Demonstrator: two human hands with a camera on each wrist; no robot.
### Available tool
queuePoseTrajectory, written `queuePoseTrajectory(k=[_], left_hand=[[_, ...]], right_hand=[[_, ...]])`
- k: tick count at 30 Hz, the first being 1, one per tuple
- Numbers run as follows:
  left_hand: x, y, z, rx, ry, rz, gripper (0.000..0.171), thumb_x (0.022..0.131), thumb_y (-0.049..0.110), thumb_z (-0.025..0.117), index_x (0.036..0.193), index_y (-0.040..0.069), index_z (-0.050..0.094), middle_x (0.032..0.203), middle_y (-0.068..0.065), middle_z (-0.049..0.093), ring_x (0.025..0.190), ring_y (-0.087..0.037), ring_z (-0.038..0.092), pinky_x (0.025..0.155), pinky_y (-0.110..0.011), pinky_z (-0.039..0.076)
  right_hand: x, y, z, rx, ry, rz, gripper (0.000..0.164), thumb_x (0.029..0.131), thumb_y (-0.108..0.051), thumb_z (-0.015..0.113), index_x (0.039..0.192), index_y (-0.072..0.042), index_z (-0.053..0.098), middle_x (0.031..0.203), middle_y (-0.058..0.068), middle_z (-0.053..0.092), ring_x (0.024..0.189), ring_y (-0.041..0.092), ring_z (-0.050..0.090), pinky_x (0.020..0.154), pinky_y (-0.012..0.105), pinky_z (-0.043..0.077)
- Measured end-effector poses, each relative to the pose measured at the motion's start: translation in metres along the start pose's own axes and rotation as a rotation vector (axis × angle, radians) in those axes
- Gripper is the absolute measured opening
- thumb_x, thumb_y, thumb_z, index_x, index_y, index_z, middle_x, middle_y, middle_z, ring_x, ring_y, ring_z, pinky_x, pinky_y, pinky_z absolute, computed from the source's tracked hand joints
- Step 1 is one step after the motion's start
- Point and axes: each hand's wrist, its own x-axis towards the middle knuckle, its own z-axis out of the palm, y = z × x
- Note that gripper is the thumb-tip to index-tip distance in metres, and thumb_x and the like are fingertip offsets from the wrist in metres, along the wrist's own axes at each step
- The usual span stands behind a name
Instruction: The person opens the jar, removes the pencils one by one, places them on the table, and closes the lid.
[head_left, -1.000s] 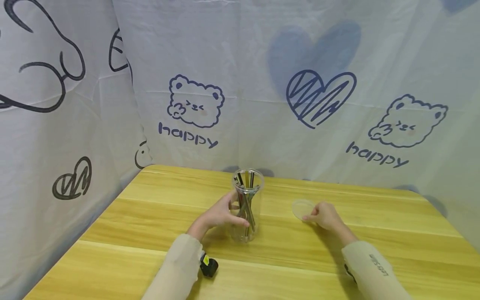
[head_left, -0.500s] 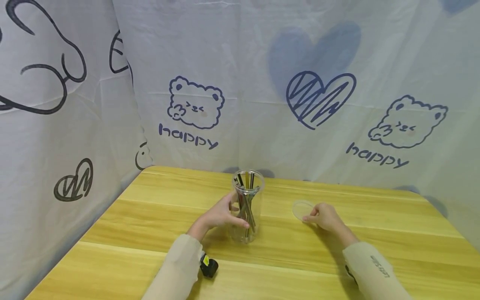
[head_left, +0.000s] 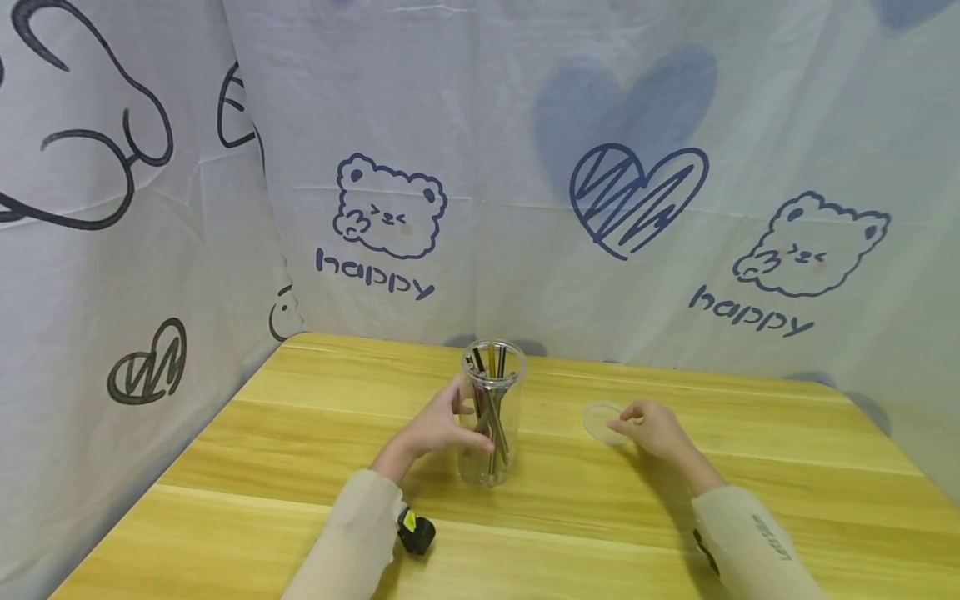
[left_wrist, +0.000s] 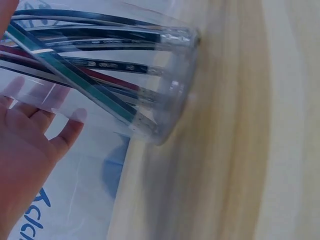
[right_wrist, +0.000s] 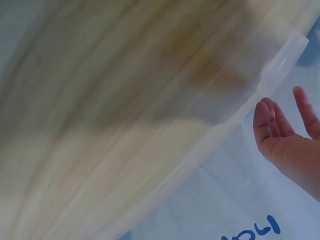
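My left hand (head_left: 433, 429) grips a tall clear plastic cup (head_left: 513, 417) from its left side, thumb across the near wall and fingers behind. Inside the upright cup lean several pencils (head_left: 491, 408), dark, green and red in the left wrist view, where the left hand (left_wrist: 30, 137) shows against the clear wall. To the right, a round translucent lid (head_left: 597, 423) lies on the table. My right hand (head_left: 654, 429) is right at the lid's near right edge, fingers loosely extended. In the right wrist view a small gap shows between the fingertips (right_wrist: 264, 106) and the lid (right_wrist: 284, 61).
The wooden table (head_left: 300, 533) has its far edge close behind the cup. White cloth (head_left: 517, 275) printed with bears and hearts hangs behind it and along the left. A black wrist camera (head_left: 417, 532) is strapped at the left sleeve.
My right hand has let go of the lid it pinched earlier, its fingers loosening and lifting slightly. The lid stays flat on the table. My left hand and the cup hold still.
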Motion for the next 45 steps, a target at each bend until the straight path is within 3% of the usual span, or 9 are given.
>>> queuePoseTrajectory(k=[8,12,19,26,31,35,38,42,45], left_hand=[[0.002,0.002,-0.005,-0.088,0.109,0.101,0.086,0.063,0.014,0.080,0.133,0.002,0.032,0.119,-0.018,0.049,0.103,-0.035,0.045,0.087,-0.045,0.036],[0.004,0.002,-0.007,-0.125,0.134,0.157,0.084,0.063,0.018,0.080,0.130,-0.003,0.034,0.117,-0.020,0.051,0.104,-0.027,0.047,0.087,-0.042,0.037],[0.009,0.000,-0.005,-0.152,0.163,0.343,0.071,0.073,0.034,0.072,0.126,0.001,0.039,0.111,-0.014,0.054,0.097,-0.016,0.050,0.077,-0.032,0.042],[0.011,0.020,-0.001,-0.206,0.300,0.304,0.087,0.070,0.053,0.067,0.120,-0.011,0.038,0.108,-0.022,0.051,0.091,-0.014,0.050,0.074,-0.024,0.044],[0.013,0.029,0.002,-0.202,0.326,0.319,0.088,0.071,0.057,0.063,0.123,-0.009,0.037,0.114,-0.027,0.047,0.096,-0.017,0.048,0.078,-0.024,0.042],[0.014,0.032,0.005,-0.170,0.307,0.347,0.083,0.076,0.056,0.058,0.126,-0.006,0.037,0.121,-0.026,0.044,0.104,-0.020,0.045,0.081,-0.026,0.042],[0.015,0.031,0.008,-0.110,0.303,0.366,0.072,0.082,0.051,0.054,0.126,-0.004,0.040,0.121,-0.024,0.046,0.096,-0.020,0.049,0.075,-0.025,0.043],[0.015,0.029,0.011,-0.043,0.325,0.388,0.048,0.089,0.030,0.051,0.124,-0.003,0.045,0.112,-0.024,0.051,0.077,-0.015,0.050,0.066,-0.024,0.043],[0.015,0.030,0.012,-0.023,0.340,0.382,0.038,0.087,0.012,0.048,0.121,-0.005,0.046,0.106,-0.024,0.053,0.073,-0.012,0.049,0.063,-0.024,0.042]], right_hand=[[-0.003,-0.003,-0.006,0.043,0.050,-0.028,0.026,0.084,-0.019,0.063,0.091,0.006,0.059,0.087,0.015,0.061,0.080,0.027,0.056,0.067,0.039,0.047],[-0.005,-0.003,-0.007,0.056,0.071,-0.042,0.026,0.085,-0.019,0.062,0.093,0.005,0.058,0.088,0.014,0.061,0.083,0.030,0.056,0.071,0.041,0.047],[-0.008,-0.004,-0.008,0.076,0.115,-0.076,0.024,0.085,-0.018,0.062,0.091,0.006,0.059,0.085,0.013,0.062,0.080,0.029,0.057,0.069,0.040,0.047],[-0.007,-0.008,-0.007,0.071,0.158,-0.097,0.026,0.087,-0.022,0.059,0.091,0.003,0.062,0.085,0.011,0.063,0.080,0.026,0.056,0.069,0.039,0.046],[-0.005,-0.013,-0.007,0.078,0.197,-0.137,0.024,0.086,-0.021,0.060,0.092,0.002,0.064,0.085,0.010,0.064,0.080,0.025,0.057,0.068,0.037,0.045],[-0.004,-0.020,-0.006,0.089,0.242,-0.181,0.022,0.085,-0.019,0.061,0.091,0.002,0.065,0.084,0.009,0.065,0.078,0.024,0.057,0.066,0.035,0.045],[-0.005,-0.028,-0.006,0.117,0.287,-0.217,0.019,0.085,-0.017,0.062,0.089,0.001,0.064,0.081,0.008,0.065,0.076,0.022,0.057,0.064,0.032,0.046],[-0.004,-0.039,-0.005,0.172,0.344,-0.276,0.015,0.084,-0.014,0.063,0.088,0.001,0.064,0.079,0.007,0.064,0.073,0.019,0.057,0.061,0.026,0.047],[-0.003,-0.047,-0.006,0.208,0.374,-0.328,0.012,0.084,-0.011,0.063,0.086,0.000,0.065,0.077,0.005,0.064,0.069,0.014,0.056,0.058,0.023,0.046]])
